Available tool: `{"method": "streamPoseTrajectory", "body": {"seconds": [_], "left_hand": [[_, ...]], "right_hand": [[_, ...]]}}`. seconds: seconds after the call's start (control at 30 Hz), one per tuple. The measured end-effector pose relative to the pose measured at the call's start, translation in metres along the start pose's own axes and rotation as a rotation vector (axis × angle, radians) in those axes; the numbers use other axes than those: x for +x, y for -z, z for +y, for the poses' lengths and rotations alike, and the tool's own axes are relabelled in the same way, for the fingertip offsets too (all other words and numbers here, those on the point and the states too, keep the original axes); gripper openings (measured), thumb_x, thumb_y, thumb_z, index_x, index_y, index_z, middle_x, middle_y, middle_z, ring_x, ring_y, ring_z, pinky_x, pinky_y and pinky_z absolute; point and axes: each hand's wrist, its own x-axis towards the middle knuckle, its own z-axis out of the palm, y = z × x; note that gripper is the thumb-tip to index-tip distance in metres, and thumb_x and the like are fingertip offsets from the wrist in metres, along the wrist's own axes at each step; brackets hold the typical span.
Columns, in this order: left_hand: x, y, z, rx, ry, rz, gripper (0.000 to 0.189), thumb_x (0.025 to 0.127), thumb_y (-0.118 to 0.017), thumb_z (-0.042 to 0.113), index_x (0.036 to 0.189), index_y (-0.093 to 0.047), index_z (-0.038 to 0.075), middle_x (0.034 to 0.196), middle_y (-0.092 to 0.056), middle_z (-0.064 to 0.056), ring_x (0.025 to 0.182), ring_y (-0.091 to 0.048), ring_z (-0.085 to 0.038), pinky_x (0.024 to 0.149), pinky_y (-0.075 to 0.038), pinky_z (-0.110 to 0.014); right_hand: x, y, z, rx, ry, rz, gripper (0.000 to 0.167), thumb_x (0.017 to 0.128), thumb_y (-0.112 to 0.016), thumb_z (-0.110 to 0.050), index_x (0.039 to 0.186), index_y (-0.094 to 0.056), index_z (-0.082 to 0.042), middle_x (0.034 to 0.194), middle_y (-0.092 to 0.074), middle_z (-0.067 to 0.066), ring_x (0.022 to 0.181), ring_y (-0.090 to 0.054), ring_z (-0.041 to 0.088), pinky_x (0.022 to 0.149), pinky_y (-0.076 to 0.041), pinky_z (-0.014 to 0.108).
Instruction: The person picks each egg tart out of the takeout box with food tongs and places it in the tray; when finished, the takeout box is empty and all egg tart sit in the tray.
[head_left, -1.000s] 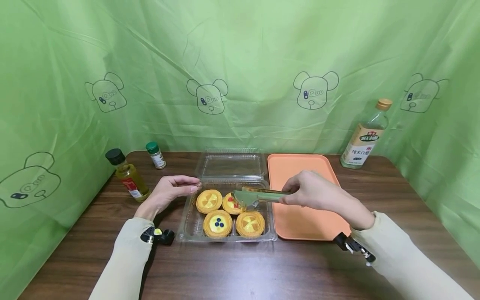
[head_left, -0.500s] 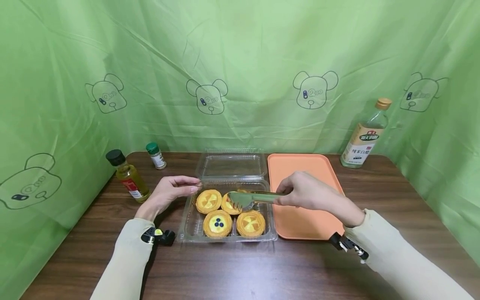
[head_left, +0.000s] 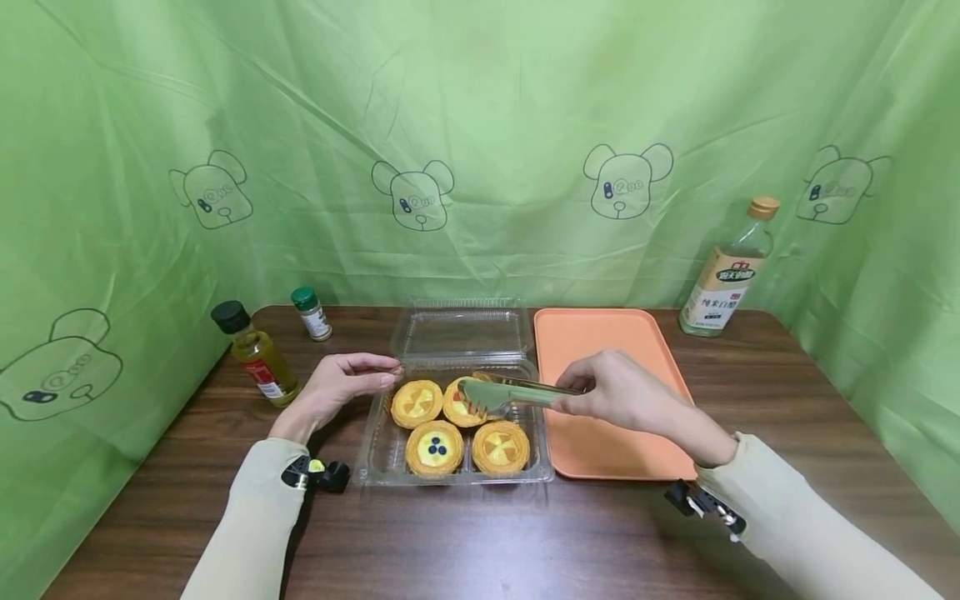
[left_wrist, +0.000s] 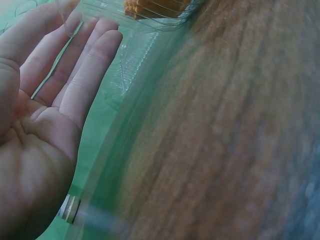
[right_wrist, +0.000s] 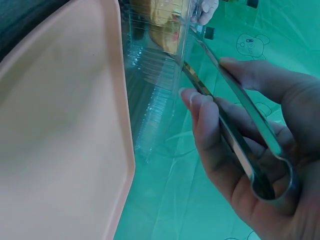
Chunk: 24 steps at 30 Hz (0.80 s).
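In the head view my right hand holds metal serving tongs, their fork-shaped end over a tart with red fruit. The right wrist view shows the tongs' two arms apart, between thumb and fingers. Several fruit-topped tarts sit in a clear plastic container, among them one with blueberries and one with orange pieces. My left hand pinches the container's rim at its back left corner; in the left wrist view that hand's fingers reach up to the clear plastic.
Behind the tarts lies the container's raised clear lid. An orange tray stands right of it, partly under my right hand. An oil bottle and a green-capped shaker are at left, a vinegar bottle at back right.
The tongs shifted a little left over the red-fruit tart, then their arms spread somewhat as my right hand drew slightly back right. My left hand has stayed at the rim.
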Motion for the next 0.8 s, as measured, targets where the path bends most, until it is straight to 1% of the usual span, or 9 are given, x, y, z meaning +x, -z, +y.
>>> {"method": "streamPoseTrajectory", "body": {"seconds": [0.23, 0.5, 0.7, 0.8], "left_hand": [[0.0, 0.0, 0.0, 0.003, 0.008, 0.007, 0.042, 0.094, -0.083, 0.007, 0.13, -0.07, -0.008, 0.12, -0.077, -0.014, 0.111, -0.075, -0.022, 0.093, -0.061, -0.036], [-0.001, 0.0, 0.0, -0.008, 0.004, 0.0, 0.041, 0.094, -0.082, 0.005, 0.13, -0.069, -0.009, 0.119, -0.078, -0.013, 0.11, -0.075, -0.022, 0.093, -0.061, -0.036], [-0.001, 0.001, 0.0, 0.015, 0.006, 0.012, 0.038, 0.094, -0.083, 0.008, 0.128, -0.072, -0.006, 0.119, -0.078, -0.013, 0.11, -0.075, -0.022, 0.092, -0.061, -0.035], [0.0, 0.0, 0.0, 0.019, 0.003, 0.008, 0.038, 0.094, -0.083, 0.008, 0.128, -0.072, -0.006, 0.119, -0.077, -0.014, 0.11, -0.075, -0.022, 0.093, -0.061, -0.035]], "right_hand": [[-0.004, 0.006, 0.0, 0.079, -0.068, 0.031, 0.012, 0.093, -0.082, -0.02, 0.101, -0.081, -0.011, 0.08, -0.073, -0.009, 0.068, -0.063, 0.012, 0.06, -0.051, 0.029], [-0.009, 0.021, -0.001, 0.141, -0.093, 0.068, 0.017, 0.094, -0.082, -0.019, 0.106, -0.08, -0.007, 0.081, -0.073, -0.003, 0.068, -0.064, 0.016, 0.058, -0.052, 0.028], [-0.013, 0.033, 0.0, 0.13, -0.086, 0.124, 0.021, 0.095, -0.083, -0.023, 0.109, -0.081, -0.008, 0.083, -0.073, -0.003, 0.069, -0.064, 0.016, 0.058, -0.054, 0.028], [-0.014, 0.04, 0.001, 0.112, -0.098, 0.158, 0.023, 0.095, -0.083, -0.025, 0.11, -0.081, -0.008, 0.082, -0.074, -0.002, 0.067, -0.064, 0.016, 0.057, -0.053, 0.028]]}}
